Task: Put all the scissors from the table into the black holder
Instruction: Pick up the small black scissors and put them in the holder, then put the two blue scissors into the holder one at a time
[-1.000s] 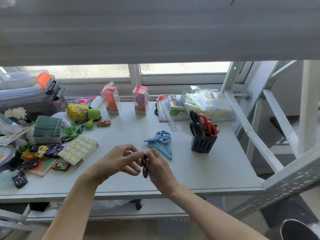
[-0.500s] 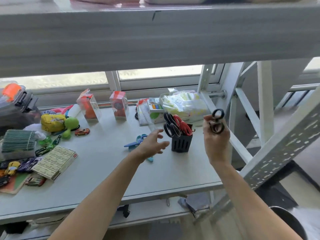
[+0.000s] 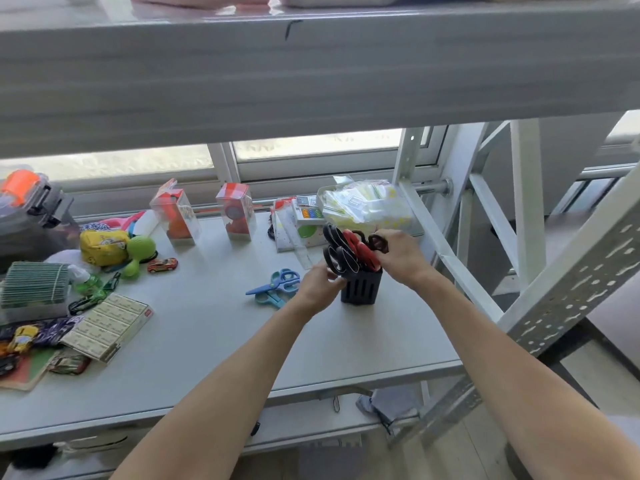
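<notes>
The black holder (image 3: 361, 288) stood upright on the grey table (image 3: 214, 341), towards its right side, with several pairs of scissors already standing in it: black-handled scissors (image 3: 337, 249) on its left and red-handled scissors (image 3: 360, 249) in the middle. At its right, the right hand (image 3: 401, 254) was curled around the small black scissors (image 3: 378, 243), whose handle loops showed just above the holder's rim beside the red handles; whether the blades were fully seated could not be told. The left hand (image 3: 320, 284) pressed against the holder's left wall, fingers bent and touching it just below the black handles. Just left of that hand, two pairs of blue scissors (image 3: 277, 287) lay flat on the table, overlapping each other. Behind the holder, a clear ruler (image 3: 298, 244) lay near a clear bag of yellow and white packets (image 3: 367, 206). Further left stood two clear boxes with red contents (image 3: 207, 216), then a red toy car (image 3: 162, 265) and a green toy (image 3: 138, 252). Near the left edge lay a flat carton of small boxes (image 3: 107, 325).
</notes>
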### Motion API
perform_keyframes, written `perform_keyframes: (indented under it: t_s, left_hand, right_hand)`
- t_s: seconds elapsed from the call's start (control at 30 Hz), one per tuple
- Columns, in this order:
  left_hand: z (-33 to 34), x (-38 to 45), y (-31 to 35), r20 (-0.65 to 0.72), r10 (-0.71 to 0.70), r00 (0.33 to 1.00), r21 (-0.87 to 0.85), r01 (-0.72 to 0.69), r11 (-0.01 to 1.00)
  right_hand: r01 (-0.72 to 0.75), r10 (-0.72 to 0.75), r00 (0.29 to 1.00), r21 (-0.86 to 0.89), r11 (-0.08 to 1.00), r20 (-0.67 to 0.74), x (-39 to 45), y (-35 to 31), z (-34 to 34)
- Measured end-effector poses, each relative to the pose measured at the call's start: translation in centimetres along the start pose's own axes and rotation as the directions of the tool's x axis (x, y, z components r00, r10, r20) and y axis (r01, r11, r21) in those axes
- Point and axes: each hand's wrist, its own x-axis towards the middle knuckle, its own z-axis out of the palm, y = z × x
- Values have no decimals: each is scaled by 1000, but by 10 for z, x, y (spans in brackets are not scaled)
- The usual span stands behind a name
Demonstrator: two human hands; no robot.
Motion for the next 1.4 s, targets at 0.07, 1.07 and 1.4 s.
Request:
perform_keyframes:
  t_s: [0.07, 1.07, 1.4]
  left_hand:
    - [2, 0, 2, 8, 14, 1000, -18, -14, 1000]
    - [-79, 14, -112, -290, -158, 944, 542, 298, 785]
    - [-85, 8, -118, -292, 1, 957, 572, 174, 802]
  right_hand:
    - [1, 1, 999, -53, 999, 34, 3, 2, -1]
    - [-136, 116, 990, 396, 908, 74, -57, -68, 142]
    - [-462, 397, 884, 327, 824, 248, -7, -76, 159]
